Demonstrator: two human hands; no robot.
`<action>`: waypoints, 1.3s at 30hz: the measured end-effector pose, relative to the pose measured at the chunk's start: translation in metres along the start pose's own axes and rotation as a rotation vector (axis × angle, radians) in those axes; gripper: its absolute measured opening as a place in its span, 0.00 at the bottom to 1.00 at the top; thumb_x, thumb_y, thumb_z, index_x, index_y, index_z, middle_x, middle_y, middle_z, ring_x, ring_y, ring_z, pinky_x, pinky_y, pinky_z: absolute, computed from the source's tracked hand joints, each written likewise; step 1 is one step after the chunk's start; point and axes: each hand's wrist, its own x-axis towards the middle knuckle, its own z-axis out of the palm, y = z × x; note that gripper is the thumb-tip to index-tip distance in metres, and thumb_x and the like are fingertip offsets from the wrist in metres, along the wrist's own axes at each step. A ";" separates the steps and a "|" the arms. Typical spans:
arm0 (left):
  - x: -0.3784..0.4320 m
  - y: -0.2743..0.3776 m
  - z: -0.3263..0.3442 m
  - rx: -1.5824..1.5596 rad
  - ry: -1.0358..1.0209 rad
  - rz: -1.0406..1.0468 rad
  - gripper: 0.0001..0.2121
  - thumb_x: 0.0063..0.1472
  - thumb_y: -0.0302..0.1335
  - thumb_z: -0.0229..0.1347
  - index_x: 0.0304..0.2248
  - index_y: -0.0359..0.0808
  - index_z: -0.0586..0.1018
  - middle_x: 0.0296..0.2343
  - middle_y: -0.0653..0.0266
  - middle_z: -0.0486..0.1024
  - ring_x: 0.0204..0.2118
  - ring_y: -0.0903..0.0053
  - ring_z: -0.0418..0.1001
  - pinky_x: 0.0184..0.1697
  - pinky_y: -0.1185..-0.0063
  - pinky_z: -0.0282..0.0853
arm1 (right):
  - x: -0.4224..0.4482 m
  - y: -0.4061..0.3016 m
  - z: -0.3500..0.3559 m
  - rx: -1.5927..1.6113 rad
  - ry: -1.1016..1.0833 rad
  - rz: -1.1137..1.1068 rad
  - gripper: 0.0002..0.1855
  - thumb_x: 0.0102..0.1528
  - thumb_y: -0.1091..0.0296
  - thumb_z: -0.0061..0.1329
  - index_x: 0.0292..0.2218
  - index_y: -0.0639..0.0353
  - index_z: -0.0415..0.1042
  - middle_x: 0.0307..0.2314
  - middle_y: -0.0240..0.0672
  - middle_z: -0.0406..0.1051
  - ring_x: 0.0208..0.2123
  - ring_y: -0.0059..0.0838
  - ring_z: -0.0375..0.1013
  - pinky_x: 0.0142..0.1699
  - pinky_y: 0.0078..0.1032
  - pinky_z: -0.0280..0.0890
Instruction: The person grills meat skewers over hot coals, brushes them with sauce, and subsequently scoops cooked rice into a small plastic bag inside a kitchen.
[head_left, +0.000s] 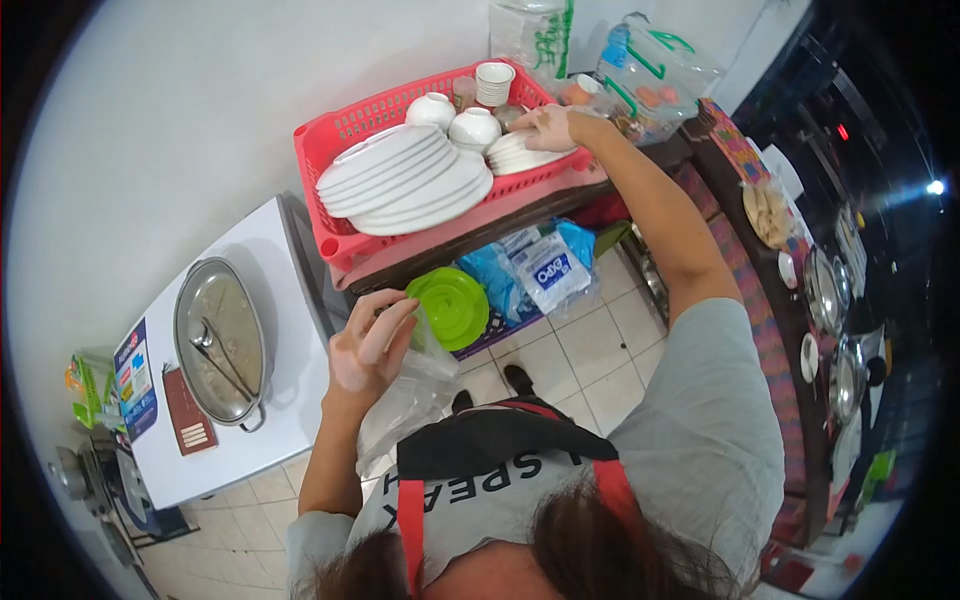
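Observation:
My left hand has its fingers pinched on a clear plastic bag, which hangs down in front of the apron. My right hand is over a stack of small white dishes at the right end of a red plastic basket. Its fingertips lie at the dishes' upper edge; whether they grip one cannot be made out. Large white oval plates lean together in the basket's left part. Upturned white bowls and a stack of small white cups stand behind them.
At left, an oval metal serving dish with tongs rests on a white chest-like surface. Below the basket are a green plastic container and plastic-wrapped packs. A clear lidded box stands right of the basket.

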 end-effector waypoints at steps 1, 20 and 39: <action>0.003 -0.002 0.008 0.005 0.010 -0.014 0.15 0.46 0.17 0.60 0.36 0.37 0.76 0.34 0.60 0.73 0.26 0.71 0.74 0.24 0.78 0.69 | 0.007 0.014 0.002 -0.008 -0.007 -0.015 0.25 0.48 0.62 0.41 0.49 0.55 0.67 0.45 0.48 0.66 0.47 0.42 0.66 0.54 0.33 0.59; 0.064 0.048 0.074 0.149 0.151 -0.436 0.16 0.46 0.20 0.61 0.37 0.34 0.76 0.34 0.64 0.73 0.22 0.83 0.67 0.20 0.86 0.60 | 0.031 0.083 -0.026 -0.008 -0.066 -0.718 0.23 0.50 0.66 0.42 0.49 0.56 0.64 0.35 0.43 0.69 0.38 0.42 0.70 0.43 0.38 0.65; 0.076 0.078 0.061 -0.341 0.223 -0.966 0.17 0.61 0.36 0.49 0.45 0.33 0.72 0.34 0.54 0.74 0.38 0.73 0.72 0.42 0.78 0.65 | -0.008 -0.077 -0.070 0.604 -0.204 -1.096 0.20 0.56 0.71 0.40 0.50 0.60 0.63 0.40 0.44 0.70 0.42 0.36 0.70 0.46 0.26 0.64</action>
